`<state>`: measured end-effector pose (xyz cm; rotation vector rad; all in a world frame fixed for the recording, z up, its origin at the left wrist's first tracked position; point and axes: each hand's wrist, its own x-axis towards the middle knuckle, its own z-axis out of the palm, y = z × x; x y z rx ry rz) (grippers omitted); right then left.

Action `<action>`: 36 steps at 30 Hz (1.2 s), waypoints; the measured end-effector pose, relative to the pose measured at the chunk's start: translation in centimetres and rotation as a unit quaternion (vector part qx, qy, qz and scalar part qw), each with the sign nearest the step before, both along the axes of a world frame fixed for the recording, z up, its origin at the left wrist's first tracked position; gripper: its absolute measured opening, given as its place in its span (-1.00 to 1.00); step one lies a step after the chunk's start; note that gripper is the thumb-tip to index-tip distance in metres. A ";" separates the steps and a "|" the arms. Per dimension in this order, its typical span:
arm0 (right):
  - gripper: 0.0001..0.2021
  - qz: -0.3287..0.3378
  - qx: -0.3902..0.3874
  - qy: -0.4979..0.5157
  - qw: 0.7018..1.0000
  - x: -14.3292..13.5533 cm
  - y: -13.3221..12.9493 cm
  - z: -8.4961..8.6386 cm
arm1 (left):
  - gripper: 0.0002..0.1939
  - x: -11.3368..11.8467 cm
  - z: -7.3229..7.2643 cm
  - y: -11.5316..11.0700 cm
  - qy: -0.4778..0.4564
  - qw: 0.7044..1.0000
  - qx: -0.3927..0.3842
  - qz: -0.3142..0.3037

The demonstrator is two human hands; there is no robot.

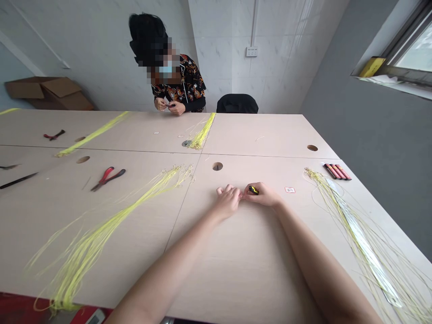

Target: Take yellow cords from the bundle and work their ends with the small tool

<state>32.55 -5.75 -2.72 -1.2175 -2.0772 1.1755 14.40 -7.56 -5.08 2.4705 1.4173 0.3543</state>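
Note:
My left hand [229,199] and my right hand [263,194] meet above the table, fingertips close together. In the curled fingers of my right hand is a short black-and-yellow stick-shaped object [253,190], mostly covered by the hand. The fingers of my left hand are bent and pinched; whatever lies between them is too small to make out. To the left lies a long bundle of yellow line [116,220] with small metal bits at its far end. Another bundle of pale yellow line [351,225] is on the right, partly over a clear ruler-like strip [366,252].
Red-handled pliers [107,178] lie at left. Several red-and-black sticks [337,172] sit near the right edge, and a small label [290,190] is nearby. Cable holes [218,166] pierce the table. Across it, a masked person [178,85] works by another yellow bundle [203,132].

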 end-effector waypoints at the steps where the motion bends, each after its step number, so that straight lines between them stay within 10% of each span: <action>1: -0.73 0.002 0.001 0.001 1.000 0.0 0.0 0.0 | -0.81 0.0 0.0 0.0 0.000 1.000 0.000 0.000; 36: -0.67 0.014 0.001 -0.003 1.000 0.1 0.4 -1.0 | -0.81 0.0 -0.3 0.2 -0.010 1.000 0.005 -0.007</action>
